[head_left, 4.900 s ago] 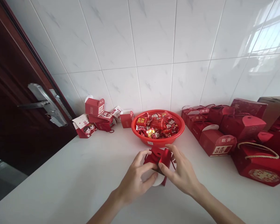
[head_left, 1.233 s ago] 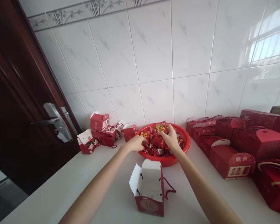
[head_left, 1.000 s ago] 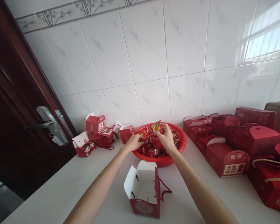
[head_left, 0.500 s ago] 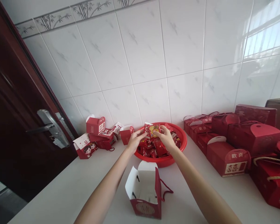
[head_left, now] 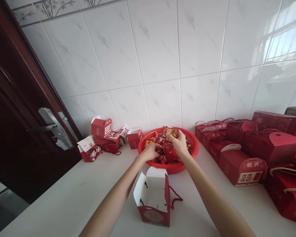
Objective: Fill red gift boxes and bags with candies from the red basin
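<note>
Right hand (head_left: 179, 143) pinches wrapped sweets (head_left: 172, 133) above the red basket (head_left: 171, 169); left hand (head_left: 151, 152) dips into it, fingers curled (grip unclear). Open box (head_left: 154, 215) stands on bench (head_left: 88, 191), nearside of basket.

Candies (head_left: 170, 154) in basket (head_left: 174, 169), box (head_left: 154, 215) before it

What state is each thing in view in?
Left hand: in the basket, grip unclear
Right hand: holding a packet
Red basket: filled with wrapped packets
Near box: open, upright, no packets visible inside
Rope-handled box: closed, partly out of frame
Door: open or shut unclear
</note>
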### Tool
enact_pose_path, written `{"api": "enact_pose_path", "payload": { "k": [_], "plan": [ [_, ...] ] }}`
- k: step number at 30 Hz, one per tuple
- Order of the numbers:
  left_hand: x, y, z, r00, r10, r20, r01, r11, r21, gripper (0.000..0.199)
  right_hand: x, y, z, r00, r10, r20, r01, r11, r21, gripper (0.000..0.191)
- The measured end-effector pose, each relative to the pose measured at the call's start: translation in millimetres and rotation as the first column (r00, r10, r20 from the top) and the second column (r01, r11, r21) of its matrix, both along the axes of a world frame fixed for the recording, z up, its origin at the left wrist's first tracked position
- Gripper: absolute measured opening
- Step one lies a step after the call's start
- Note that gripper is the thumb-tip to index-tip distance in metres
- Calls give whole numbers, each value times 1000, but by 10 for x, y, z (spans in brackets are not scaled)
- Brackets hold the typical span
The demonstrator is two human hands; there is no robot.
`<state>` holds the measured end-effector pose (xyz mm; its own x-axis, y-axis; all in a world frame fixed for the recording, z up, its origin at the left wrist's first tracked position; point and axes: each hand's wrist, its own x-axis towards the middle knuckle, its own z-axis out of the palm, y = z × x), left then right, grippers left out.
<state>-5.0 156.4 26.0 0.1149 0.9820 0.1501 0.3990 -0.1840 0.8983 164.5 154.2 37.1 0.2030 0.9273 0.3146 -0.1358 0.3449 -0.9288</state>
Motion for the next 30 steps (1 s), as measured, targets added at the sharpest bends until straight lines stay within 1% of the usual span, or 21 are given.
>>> {"api": "enact_pose_path", "payload": {
  "k": [3, 7, 11, 15, 18, 22, 27, 30],
  "plan": [
    [-15, 25, -10, 998, 55, -27, -54, 998, 37, 15, 5, -4, 4, 999, -32, 11, 32, 999, 7, 34],
    [-54, 15, 23, 992, 119, 43, -123, 986, 112, 11, 4, -26, 21, 1000, -25, -1, 25, 1000, 3, 30],
    [-68, -24, 37, 974, 137, 181, -169, 970, 173, 18, 3, -50, 42, 999, 45, -23, -45, 999, -6, 31],
    [-84, -61, 27, 935, 142, 325, -220, 951, 219, 27, 0, -109, 92, 981, 184, -65, -187, 981, -53, 30],
    [-101, -94, 24, 906, 122, 405, -233, 943, 239, 35, -5, -152, 123, 964, 249, -91, -257, 962, -92, 32],
    [-109, -131, 32, 878, 107, 467, -241, 941, 237, 39, -7, -172, 131, 954, 268, -132, -283, 953, -112, 35],
    [-99, -160, 47, 857, 85, 508, -220, 952, 212, 40, -3, -178, 131, 939, 304, -159, -322, 941, -102, 35],
    [-86, -180, 64, 847, 76, 525, -208, 958, 196, 39, -5, -182, 129, 933, 326, -151, -337, 940, -59, 36]
  ]
}}
